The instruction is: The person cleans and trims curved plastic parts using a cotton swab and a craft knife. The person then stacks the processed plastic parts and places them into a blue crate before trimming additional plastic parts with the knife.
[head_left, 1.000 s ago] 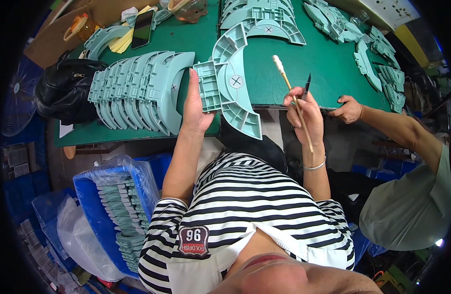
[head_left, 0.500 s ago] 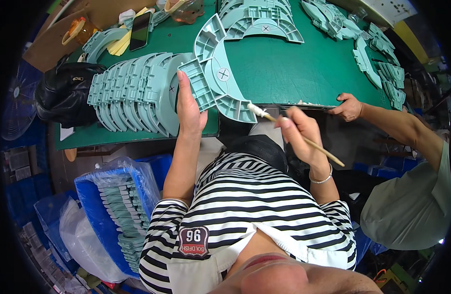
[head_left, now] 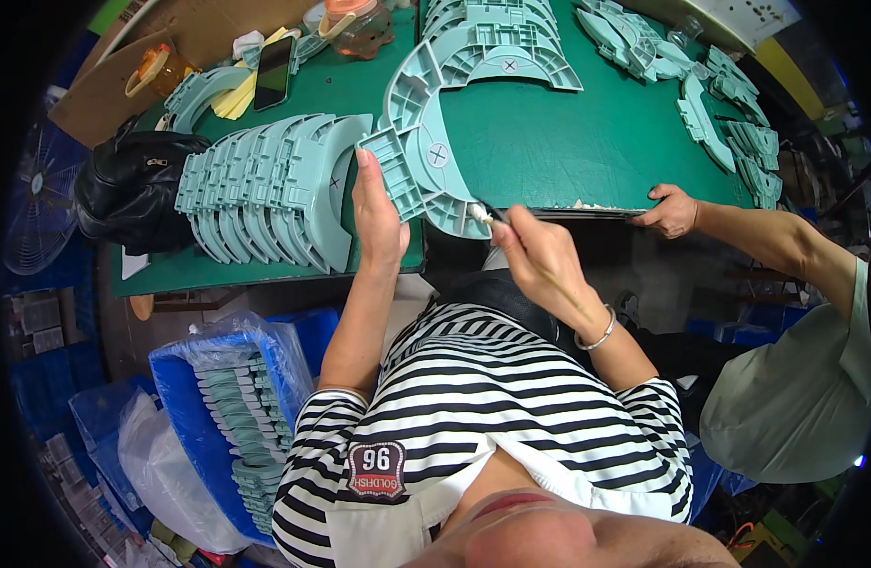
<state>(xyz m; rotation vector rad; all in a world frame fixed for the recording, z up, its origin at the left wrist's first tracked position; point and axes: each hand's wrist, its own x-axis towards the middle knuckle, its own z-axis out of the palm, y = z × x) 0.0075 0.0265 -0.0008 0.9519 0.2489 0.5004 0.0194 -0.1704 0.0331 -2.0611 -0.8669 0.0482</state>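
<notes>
My left hand (head_left: 379,213) grips a curved, pale green plastic part (head_left: 431,168) by its ribbed side and holds it up in front of the table edge. On this part shows a round white mark with a cross. In my right hand (head_left: 546,257) is a thin wooden stick with a white tip (head_left: 481,215), pinched between the fingers. The tip meets the lower right end of the part, or is right at it. My hand hides the middle of the stick. Left of my left hand, a row of similar parts (head_left: 265,185) stands on the table.
More green parts (head_left: 511,66) lie at the back and far right of the green table (head_left: 549,142). A black bag (head_left: 133,189), a phone (head_left: 275,73) and jars are at the left. A co-worker's hand (head_left: 675,211) rests at the table edge. A blue crate (head_left: 185,379) holds parts below left.
My right hand has moved left and closer in, bringing the white tip onto or against the part's lower end. The part in my left hand has shifted slightly.
</notes>
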